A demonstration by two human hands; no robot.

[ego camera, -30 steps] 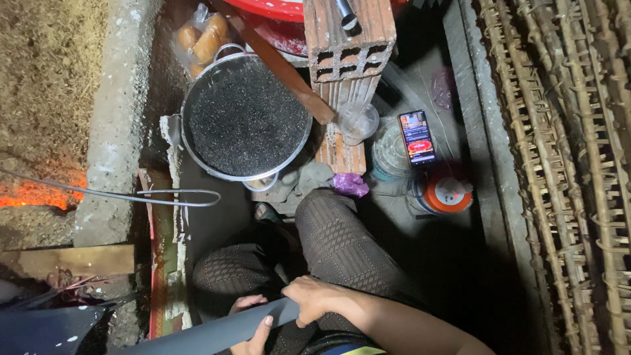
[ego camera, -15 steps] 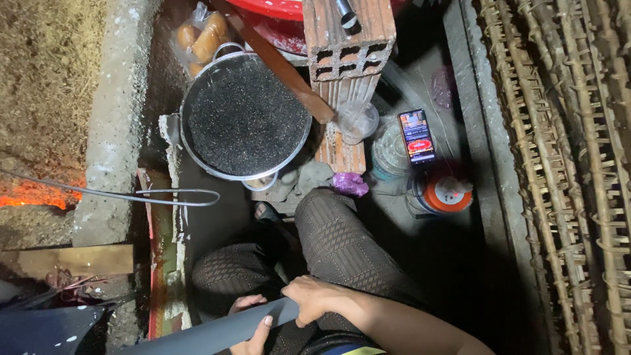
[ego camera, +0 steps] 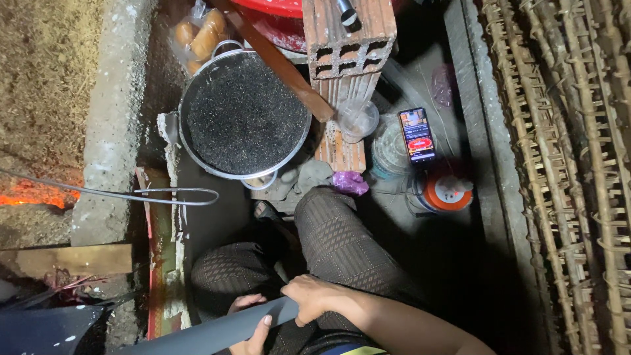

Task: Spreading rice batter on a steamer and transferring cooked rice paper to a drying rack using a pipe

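Nothing moving since earlier frames; we are keeping same pose. Right hand gripping upper end of grey pipe, fingers wrapping over it. Left hand clasping same pipe from below, thumb lying on top. Pipe lying across our lap at bottom of view, slanting down toward left. Beyond our knees, round metal pan of black grains sitting beside red brick; phone glowing near brick.
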